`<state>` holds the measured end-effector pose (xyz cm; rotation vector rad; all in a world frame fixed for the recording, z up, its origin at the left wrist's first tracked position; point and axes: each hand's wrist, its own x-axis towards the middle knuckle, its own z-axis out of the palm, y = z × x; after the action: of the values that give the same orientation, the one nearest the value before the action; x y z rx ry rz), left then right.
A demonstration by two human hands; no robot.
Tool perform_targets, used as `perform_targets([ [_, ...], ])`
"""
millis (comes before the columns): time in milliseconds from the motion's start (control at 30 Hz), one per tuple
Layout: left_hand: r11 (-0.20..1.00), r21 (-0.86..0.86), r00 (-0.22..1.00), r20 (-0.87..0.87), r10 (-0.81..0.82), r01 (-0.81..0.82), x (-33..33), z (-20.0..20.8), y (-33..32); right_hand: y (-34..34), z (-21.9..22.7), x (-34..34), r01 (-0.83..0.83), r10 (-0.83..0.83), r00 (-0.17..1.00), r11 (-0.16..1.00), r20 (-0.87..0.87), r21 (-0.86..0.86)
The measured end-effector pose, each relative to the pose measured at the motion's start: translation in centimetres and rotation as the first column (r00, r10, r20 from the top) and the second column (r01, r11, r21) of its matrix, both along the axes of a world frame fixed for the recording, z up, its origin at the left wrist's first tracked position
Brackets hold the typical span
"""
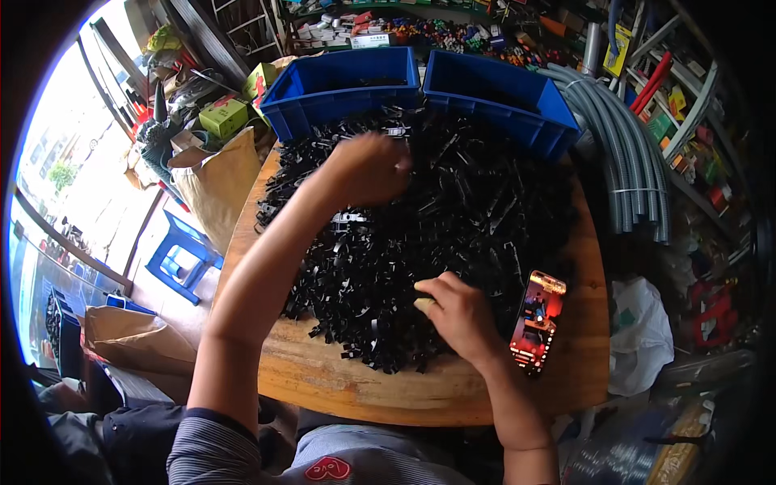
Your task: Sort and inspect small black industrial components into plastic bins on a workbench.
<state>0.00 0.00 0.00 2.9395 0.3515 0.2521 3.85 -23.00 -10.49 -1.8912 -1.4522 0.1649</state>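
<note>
Fingers of the right hand (462, 314) are half curled over the near part of the pile, the yellowish tips of thumb and index slightly apart; those of the left hand (368, 170) are folded in, and with the blur there I cannot tell whether they grip anything. Beneath both, a wooden table (315, 380) with a curved near edge carries a broad heap of black parts (428, 190), spread over its middle and far side. This heap narrows toward the person; its slender strips (503, 212) point many ways, several on the right slanting lengthwise from near left to far right, while shorter bits (356, 299) crowd the near left. Beyond it sit a left blue bin (347, 105), long axis nearly side to side, and a right blue bin (493, 120), angled with its right end nearer. The left forearm (275, 250) reaches forward and rightward across the heap's left side; the right forearm (517, 404) leans forward and leftward, back of the hand uppermost. A lit phone (537, 315) is right of the right hand, its far end tipped rightward. Smallest, a pale piece (350, 217) lies crosswise just nearer than the left hand.
</note>
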Motion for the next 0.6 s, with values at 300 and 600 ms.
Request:
perform_targets([
  [300, 0.973, -0.1, 0.953, 0.203, 0.226, -0.21, -8.4, -9.5, 1.3, 0.3, 0.8, 0.7, 0.038, -0.032, 0.999, 0.985, -0.04, 0.168],
  [600, -0.414, -0.75, 0.84, 0.348, 0.416, 0.516, -10.5, -7.0, -2.5, 0.0, 0.9, 1.5, 0.124, 0.017, 0.731, 0.98, -0.683, 0.158],
])
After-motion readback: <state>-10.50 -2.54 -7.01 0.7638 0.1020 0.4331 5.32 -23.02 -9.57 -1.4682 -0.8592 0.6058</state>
